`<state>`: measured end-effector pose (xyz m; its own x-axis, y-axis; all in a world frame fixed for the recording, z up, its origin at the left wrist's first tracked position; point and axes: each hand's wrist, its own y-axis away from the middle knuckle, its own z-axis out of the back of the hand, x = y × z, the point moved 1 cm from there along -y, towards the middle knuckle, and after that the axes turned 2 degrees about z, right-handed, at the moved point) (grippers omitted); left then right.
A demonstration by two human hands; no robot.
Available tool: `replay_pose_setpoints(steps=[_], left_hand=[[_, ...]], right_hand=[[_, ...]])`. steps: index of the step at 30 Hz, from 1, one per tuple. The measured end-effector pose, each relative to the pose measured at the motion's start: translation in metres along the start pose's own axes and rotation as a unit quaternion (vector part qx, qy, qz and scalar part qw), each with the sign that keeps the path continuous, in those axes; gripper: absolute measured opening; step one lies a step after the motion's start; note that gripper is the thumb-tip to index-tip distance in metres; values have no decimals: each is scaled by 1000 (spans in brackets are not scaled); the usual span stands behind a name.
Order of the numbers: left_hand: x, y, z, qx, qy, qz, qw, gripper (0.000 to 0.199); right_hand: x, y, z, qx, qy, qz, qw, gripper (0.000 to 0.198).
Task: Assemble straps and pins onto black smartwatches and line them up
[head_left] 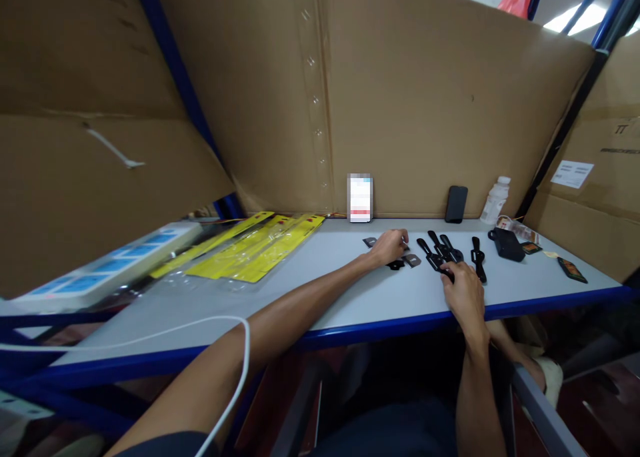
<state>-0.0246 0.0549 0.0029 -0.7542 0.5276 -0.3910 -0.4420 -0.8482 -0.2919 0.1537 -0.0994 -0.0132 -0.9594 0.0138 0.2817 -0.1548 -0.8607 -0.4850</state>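
Right hand (464, 290) sits nearest, fingers curled onto the black clips (443, 251) lined up left of the black pouch (507, 243); left hand (390, 247), farther left of the pouch, pinches at small grey plates (413, 260); best to lift one piece at a time.

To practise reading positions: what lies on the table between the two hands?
In the head view, small grey plates lie between the left hand and right hand.
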Motion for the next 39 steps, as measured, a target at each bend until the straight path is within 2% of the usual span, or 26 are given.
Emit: replay_pose_setpoints(steps=[5, 8, 14, 20, 27, 30, 33, 39], left_hand=[[6, -1, 7, -35, -9, 51, 998, 25], [8, 0, 11, -35, -12, 69, 997, 23], [5, 3, 11, -71, -70, 44, 994, 38], [-3, 6, 3, -7, -116, -21, 993, 29], [-1, 5, 7, 27, -133, -38, 990, 34], [2, 1, 9, 39, -93, -24, 995, 46], [4, -3, 9, 25, -1, -5, 1000, 52], [-2, -7, 1, -11, 179, 25, 984, 36]], right_hand=[[-1, 0, -1, -1, -5, 0, 1000, 30], [-1, 0, -1, -4, -3, 3, 1000, 30], [-1, 0, -1, 2, -2, -2, 1000, 31], [0, 0, 1, 8, 1, -1, 1000, 30], [0, 0, 0, 8, -1, 0, 1000, 30], [-1, 0, -1, 3, -1, -2, 1000, 31], [-1, 0, -1, -1, -6, -1, 1000, 31], [-2, 0, -2, 1, -7, 1, 1000, 31]])
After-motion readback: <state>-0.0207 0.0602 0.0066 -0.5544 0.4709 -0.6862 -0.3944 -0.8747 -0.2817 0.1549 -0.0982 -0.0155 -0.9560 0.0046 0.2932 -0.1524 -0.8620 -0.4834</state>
